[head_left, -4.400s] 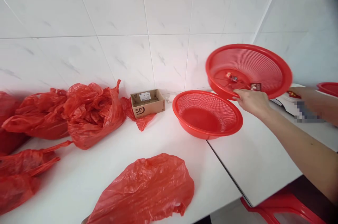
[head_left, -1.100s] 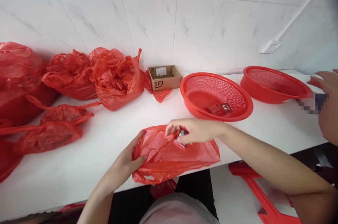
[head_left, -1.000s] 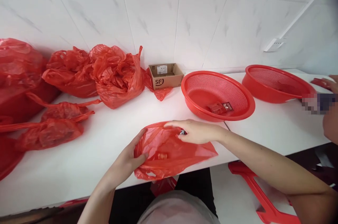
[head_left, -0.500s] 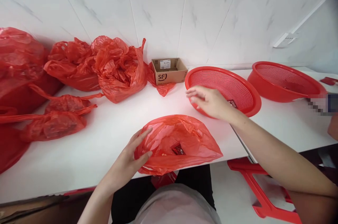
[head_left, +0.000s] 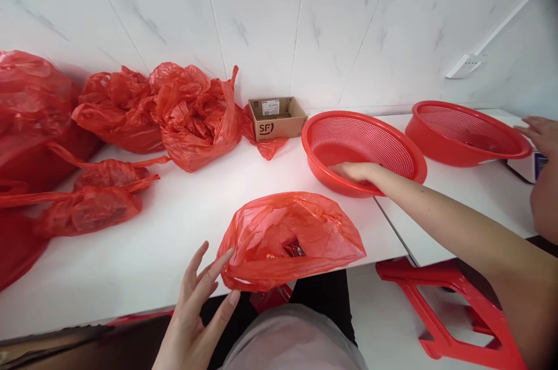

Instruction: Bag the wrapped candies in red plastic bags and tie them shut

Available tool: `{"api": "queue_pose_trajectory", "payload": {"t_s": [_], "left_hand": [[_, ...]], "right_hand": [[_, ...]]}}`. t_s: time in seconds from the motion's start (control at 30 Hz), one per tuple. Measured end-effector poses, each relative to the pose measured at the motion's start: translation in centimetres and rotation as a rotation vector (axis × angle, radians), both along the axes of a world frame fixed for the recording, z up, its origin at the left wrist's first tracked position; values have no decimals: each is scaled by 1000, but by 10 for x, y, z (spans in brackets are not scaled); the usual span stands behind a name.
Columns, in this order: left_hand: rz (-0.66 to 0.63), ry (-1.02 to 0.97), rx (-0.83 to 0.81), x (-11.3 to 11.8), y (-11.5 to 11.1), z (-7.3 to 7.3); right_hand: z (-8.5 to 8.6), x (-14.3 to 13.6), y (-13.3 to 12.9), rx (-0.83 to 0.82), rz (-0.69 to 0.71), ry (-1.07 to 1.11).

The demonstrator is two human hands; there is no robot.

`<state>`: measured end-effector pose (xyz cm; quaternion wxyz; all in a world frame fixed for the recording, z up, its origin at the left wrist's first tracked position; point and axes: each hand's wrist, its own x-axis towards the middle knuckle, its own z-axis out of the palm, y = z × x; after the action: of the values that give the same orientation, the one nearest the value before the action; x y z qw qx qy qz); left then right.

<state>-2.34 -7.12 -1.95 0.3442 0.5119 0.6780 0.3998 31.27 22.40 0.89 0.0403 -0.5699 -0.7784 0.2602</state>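
A red plastic bag (head_left: 322, 230) lies with its mouth spread at the table's front edge. Inside it is a small dark red packet (head_left: 293, 247). My left hand (head_left: 200, 300) is beside the bag's left end, fingers spread, holding nothing. My right hand (head_left: 355, 172) reaches down into the nearer red basket (head_left: 364, 120); its fingers are hidden behind the near rim, so what they touch cannot be made out.
Several filled red bags (head_left: 196, 120) stand along the left and back. A cardboard box (head_left: 279, 125) is by the wall. Another red basket (head_left: 466, 131) stands at the right, near another person's hand (head_left: 543, 134). A red stool (head_left: 453, 300) is below the table.
My right hand has gone from above the basket's left rim down into it. My left hand has moved left and down, off the bag. The other person's hand has come up beside the far basket.
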Motion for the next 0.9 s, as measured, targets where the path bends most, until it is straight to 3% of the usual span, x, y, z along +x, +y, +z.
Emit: {"api": "queue_pose_trajectory", "payload": {"t_s": [0.1,0.23,0.37,0.47,0.53,0.6,0.67,0.73,0.83,0.9], "left_hand": [[8,8,0,0,0,1],[50,-15,-10,-1,3,-1],[34,-102,-39,4,9,-1],[-21,-147,-109,12,15,-2],[-32,-190,-132,17,20,-2],[-2,-234,-99,21,23,-1],[42,-249,-38,23,24,0],[59,-231,13,23,24,0],[40,-178,45,20,22,-1],[23,-143,48,18,21,-2]], "right_hand": [[23,-1,4,-97,5,-90],[66,-6,-16,89,-22,332],[86,-36,-70,-115,195,633],[77,-66,-104,-202,352,578],[69,-76,-110,-95,348,480],[63,-71,-97,95,251,397],[58,-50,-71,255,115,295],[51,-17,-40,296,-15,69],[32,34,-1,38,-178,-340],[16,56,12,-59,-174,-453]]}}
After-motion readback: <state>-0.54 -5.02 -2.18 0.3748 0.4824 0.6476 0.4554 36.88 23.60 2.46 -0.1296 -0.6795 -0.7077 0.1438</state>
